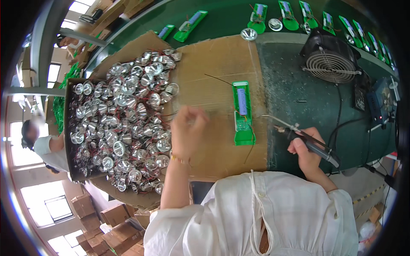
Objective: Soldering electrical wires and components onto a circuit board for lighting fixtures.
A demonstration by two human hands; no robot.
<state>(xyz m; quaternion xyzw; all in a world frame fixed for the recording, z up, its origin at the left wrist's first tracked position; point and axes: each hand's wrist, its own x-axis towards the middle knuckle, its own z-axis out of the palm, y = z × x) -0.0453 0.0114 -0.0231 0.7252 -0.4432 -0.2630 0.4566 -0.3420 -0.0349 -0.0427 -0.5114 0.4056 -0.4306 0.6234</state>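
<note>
The green lamp housing [244, 135] lies on the cardboard sheet [209, 160], its long axis running near to far, flared end near, blue battery [242, 101] toward the far end. Left of the housing, the left hand [188, 130] is blurred, fingers curled; whether they hold anything cannot be told. Right of the housing, the right hand's [308, 157] fingers wrap a soldering iron [317, 149], tip slanting toward the housing.
</note>
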